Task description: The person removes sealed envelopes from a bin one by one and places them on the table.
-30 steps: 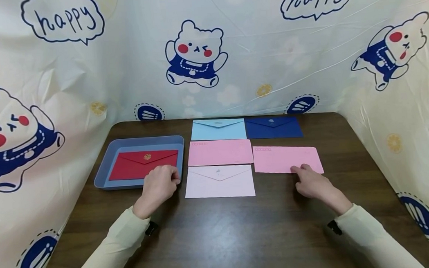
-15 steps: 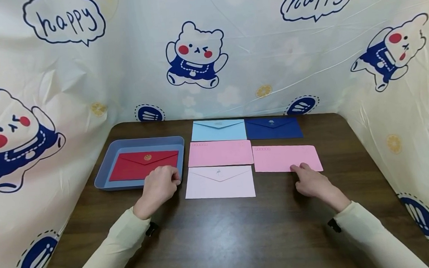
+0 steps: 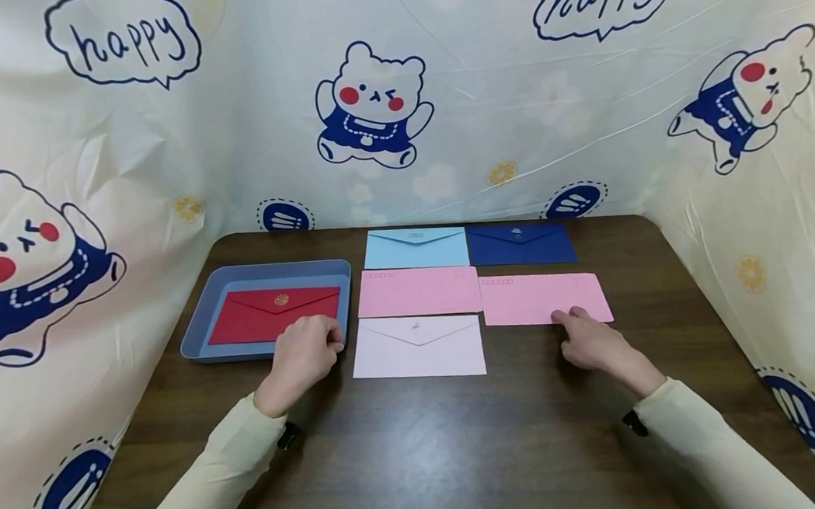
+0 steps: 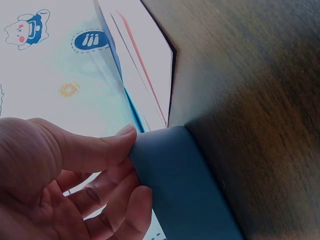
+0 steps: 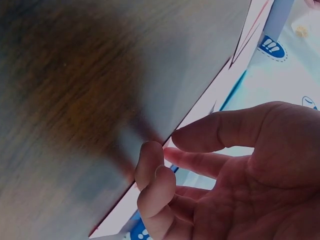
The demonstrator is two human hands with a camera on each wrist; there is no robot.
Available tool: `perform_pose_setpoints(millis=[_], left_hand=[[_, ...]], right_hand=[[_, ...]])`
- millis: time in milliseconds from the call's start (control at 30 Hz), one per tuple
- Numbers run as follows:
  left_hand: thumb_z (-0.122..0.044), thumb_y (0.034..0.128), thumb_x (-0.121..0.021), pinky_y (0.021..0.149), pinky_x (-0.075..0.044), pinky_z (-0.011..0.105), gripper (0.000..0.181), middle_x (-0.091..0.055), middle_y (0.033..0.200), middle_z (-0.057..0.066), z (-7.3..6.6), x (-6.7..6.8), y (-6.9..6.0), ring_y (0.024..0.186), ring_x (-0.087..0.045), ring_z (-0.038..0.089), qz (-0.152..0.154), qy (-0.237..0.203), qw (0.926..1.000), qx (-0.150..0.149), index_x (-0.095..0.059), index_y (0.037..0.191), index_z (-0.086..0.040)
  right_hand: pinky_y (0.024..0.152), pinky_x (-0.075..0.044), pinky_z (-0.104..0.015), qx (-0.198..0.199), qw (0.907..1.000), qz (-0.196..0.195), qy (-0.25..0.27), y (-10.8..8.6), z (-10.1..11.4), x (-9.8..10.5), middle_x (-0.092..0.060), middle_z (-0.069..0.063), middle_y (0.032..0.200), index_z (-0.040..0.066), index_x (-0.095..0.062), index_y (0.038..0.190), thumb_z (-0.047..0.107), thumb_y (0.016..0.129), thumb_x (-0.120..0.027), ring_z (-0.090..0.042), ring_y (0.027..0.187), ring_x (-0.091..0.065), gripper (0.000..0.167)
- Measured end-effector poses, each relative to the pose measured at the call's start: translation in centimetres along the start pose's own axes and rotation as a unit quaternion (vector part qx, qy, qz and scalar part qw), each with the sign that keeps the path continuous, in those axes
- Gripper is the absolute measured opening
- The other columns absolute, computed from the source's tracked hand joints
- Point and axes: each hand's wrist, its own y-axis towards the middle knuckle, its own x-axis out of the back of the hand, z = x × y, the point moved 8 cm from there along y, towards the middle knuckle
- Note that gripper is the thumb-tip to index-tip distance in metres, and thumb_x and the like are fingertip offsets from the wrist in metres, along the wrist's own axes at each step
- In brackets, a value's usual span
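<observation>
My left hand [image 3: 303, 353] grips the near right corner of the blue tray [image 3: 195, 330]; in the left wrist view the thumb [image 4: 107, 149] lies at the tray's rim, the other fingers curled beside it. A red envelope [image 3: 243, 320] with a gold emblem lies in the tray, partly behind that hand. My right hand [image 3: 591, 344] touches the near edge of the right pink envelope [image 3: 522, 298], which lies flat on the table. In the right wrist view, its thumb and fingertips [image 5: 187, 139] meet that edge, some fingers bent.
Left of the right pink envelope lies another pink envelope [image 3: 417, 291]. A light blue envelope [image 3: 416, 254] and a dark blue envelope [image 3: 519, 251] form the back row. A white envelope [image 3: 418, 355] is in front. A patterned cloth [image 3: 484, 125] surrounds the brown table [image 3: 427, 456].
The right pink envelope has slid slightly back under my right hand, mostly at its right end, and now lies straighter. My left hand and the tray stay in place.
</observation>
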Motion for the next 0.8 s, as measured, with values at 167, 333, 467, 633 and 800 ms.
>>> perform_pose_setpoints(millis=[167,333,467,633,800], left_hand=[[-0.004,0.0717,-0.092,0.054,-0.054,0.037,0.021,-0.064,0.071,0.004,0.1,0.0,0.0,0.064,-0.058,0.022,0.001,-0.002,1.0,0.0,-0.074,0.081,-0.009],[-0.004,0.0718,-0.092,0.054,-0.054,0.036,0.021,-0.064,0.072,0.004,0.2,0.0,0.0,0.064,-0.058,0.021,0.001,-0.001,1.0,0.001,-0.075,0.082,-0.009],[-0.004,0.072,-0.092,0.053,-0.053,0.036,0.021,-0.064,0.071,0.004,0.2,-0.1,0.1,0.064,-0.058,0.021,0.0,0.001,1.0,0.002,-0.074,0.081,-0.01],[-0.005,0.0723,-0.092,0.053,-0.053,0.036,0.021,-0.062,0.07,0.002,0.2,-0.1,0.1,0.064,-0.058,0.022,0.001,0.002,1.0,0.003,-0.073,0.078,-0.011],[-0.005,0.0729,-0.092,0.053,-0.053,0.036,0.021,-0.063,0.07,0.002,0.2,-0.1,0.1,0.065,-0.059,0.022,0.002,0.001,1.0,0.003,-0.073,0.079,-0.011]], right_hand=[[0.064,-0.052,-0.056,-0.003,0.9999,0.009,0.008,-1.3,2.3,1.6,-0.053,-0.026,0.121,-0.002,-0.056,0.141,0.005,0.086,-0.058,-0.041,0.094,-0.061,0.055],[0.065,-0.052,-0.056,-0.008,0.9999,0.014,0.003,-0.7,1.9,1.4,-0.053,-0.028,0.123,-0.002,-0.055,0.141,0.006,0.087,-0.057,-0.041,0.096,-0.06,0.054],[0.062,-0.051,-0.055,-0.003,1.0,0.001,-0.001,1.2,-1.0,-0.5,-0.054,-0.026,0.125,0.003,-0.057,0.143,0.01,0.087,-0.059,-0.04,0.097,-0.061,0.056],[0.066,-0.052,-0.057,-0.011,0.9998,0.015,0.002,0.2,1.0,1.0,-0.053,-0.027,0.126,0.001,-0.056,0.143,0.008,0.087,-0.058,-0.042,0.1,-0.061,0.057],[0.07,-0.053,-0.058,-0.01,0.9996,0.027,0.008,-0.6,2.4,2.2,-0.053,-0.03,0.128,-0.003,-0.055,0.144,0.005,0.088,-0.058,-0.042,0.104,-0.06,0.057]])
